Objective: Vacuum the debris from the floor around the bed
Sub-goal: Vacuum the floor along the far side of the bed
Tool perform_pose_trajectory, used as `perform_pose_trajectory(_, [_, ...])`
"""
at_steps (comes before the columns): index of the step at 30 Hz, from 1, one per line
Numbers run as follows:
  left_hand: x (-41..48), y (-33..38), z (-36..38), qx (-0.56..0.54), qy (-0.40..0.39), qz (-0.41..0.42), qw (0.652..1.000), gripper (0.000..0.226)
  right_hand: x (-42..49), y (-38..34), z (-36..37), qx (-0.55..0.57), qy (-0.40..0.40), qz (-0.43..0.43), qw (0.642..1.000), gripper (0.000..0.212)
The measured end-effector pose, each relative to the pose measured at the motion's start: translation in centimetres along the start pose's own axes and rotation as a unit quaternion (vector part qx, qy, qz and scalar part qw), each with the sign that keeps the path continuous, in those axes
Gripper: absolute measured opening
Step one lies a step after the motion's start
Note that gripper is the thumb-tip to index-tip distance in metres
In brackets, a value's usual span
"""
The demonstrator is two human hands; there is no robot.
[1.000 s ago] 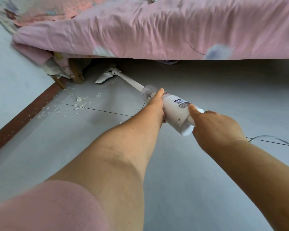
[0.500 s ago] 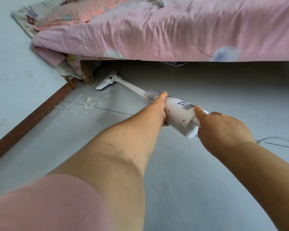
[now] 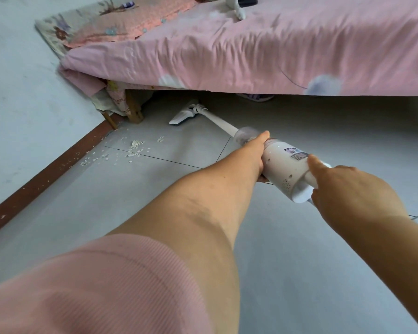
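Left hand grips the white vacuum round the front of its fat body, thumb lying along the top and fingers curled out of sight beneath. Right hand wraps the handle at the rear end, its forefinger stretched forward along the top of the body. The vacuum lies between the two hands, held low over the grey floor, right of centre. Its long axis runs from near right to far left: the thin wand slopes away from the left hand to the flat nozzle, which sits on the floor at the bed's edge, its tip pointing left. White debris lies left of the nozzle and apart from it, near the brown skirting board: one thicker clump with many loose crumbs around it, too small to count. One vacuum, one pink-covered bed, two hands and one pink sleeve show.
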State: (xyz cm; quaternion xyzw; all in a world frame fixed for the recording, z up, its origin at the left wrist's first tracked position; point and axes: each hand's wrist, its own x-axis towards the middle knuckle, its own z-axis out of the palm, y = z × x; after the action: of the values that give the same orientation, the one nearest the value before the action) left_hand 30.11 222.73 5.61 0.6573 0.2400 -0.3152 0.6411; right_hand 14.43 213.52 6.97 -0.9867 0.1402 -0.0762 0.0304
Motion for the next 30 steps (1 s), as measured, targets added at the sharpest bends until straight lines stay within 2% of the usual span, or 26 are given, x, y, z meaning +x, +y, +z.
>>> perform_pose_trajectory(11, [4.2,1.8,-6.8,-0.031,0.051,-0.009,0.998,0.058,3.0,-6.5,2.0,0.033,-0.030,-0.031,0.999,0.070])
perform_pose_trajectory(17, [5.0,1.8,-9.3,-0.036,0.086,-0.019,0.995,0.057,3.3,-8.0,2.9,0.047,-0.041,-0.052,0.997,0.069])
perform_pose_trajectory(22, [4.2,1.5,-8.4,-0.025,0.076,-0.021,0.997,0.056,2.5,-7.2,2.5,0.054,-0.039,-0.030,0.997,0.069])
perform_pose_trajectory(30, [2.4,0.3,-3.1,0.001,0.017,-0.001,1.000,0.055,0.2,-3.1,0.5,0.036,-0.055,0.011,0.998,0.067])
